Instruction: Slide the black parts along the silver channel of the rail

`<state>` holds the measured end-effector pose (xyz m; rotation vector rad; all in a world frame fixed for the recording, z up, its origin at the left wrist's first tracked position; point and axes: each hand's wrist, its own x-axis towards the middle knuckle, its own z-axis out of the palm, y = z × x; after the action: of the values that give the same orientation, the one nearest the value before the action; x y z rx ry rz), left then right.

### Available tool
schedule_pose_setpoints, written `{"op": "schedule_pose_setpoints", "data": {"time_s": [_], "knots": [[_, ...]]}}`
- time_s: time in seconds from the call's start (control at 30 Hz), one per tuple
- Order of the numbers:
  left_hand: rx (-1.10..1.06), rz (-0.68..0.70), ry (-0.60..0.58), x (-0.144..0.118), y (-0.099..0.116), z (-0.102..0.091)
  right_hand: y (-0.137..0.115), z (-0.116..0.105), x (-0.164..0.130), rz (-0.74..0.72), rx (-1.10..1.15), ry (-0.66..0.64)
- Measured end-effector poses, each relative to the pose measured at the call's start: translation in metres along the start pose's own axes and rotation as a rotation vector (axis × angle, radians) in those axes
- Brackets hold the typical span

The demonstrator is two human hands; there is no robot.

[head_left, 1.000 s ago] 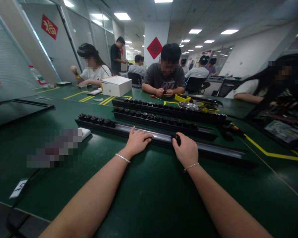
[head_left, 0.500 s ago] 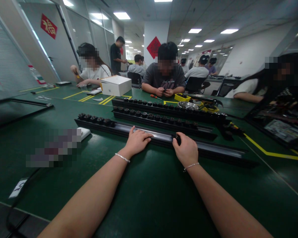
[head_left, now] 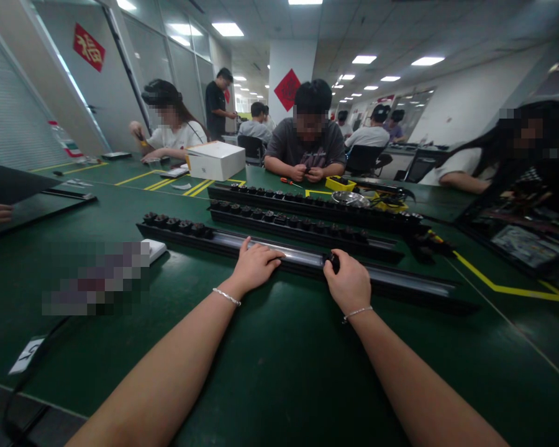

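A long black rail (head_left: 400, 282) with a shiny metal channel lies across the green table (head_left: 270, 366) in front of me. My left hand (head_left: 253, 267) rests flat on its near edge, fingers spread over the channel. My right hand (head_left: 350, 284) is closed around a small black module (head_left: 333, 259) that sits in the channel. Several black modules (head_left: 177, 225) fill the rail's left end.
Two more black rails (head_left: 302, 220) full of modules lie just behind. Further back are a white box (head_left: 215, 159), a yellow tray (head_left: 340, 183), a metal bowl (head_left: 351, 198) and a screwdriver (head_left: 289, 181). Several people sit around the table. A small white block (head_left: 154, 249) lies at left.
My hands have stayed where they were on the rail. At the far left a person's hand and a dark flat panel have come into view.
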<state>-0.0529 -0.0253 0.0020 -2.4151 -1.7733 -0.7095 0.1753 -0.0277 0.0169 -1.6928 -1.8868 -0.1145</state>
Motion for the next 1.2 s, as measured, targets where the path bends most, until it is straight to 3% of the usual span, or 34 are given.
{"op": "schedule_pose_setpoints", "data": {"time_s": [1.2], "knots": [[0.006,-0.007,-0.019,0.000,0.001,-0.003,0.012,-0.007,-0.001,0.061,-0.023,0.014]]}}
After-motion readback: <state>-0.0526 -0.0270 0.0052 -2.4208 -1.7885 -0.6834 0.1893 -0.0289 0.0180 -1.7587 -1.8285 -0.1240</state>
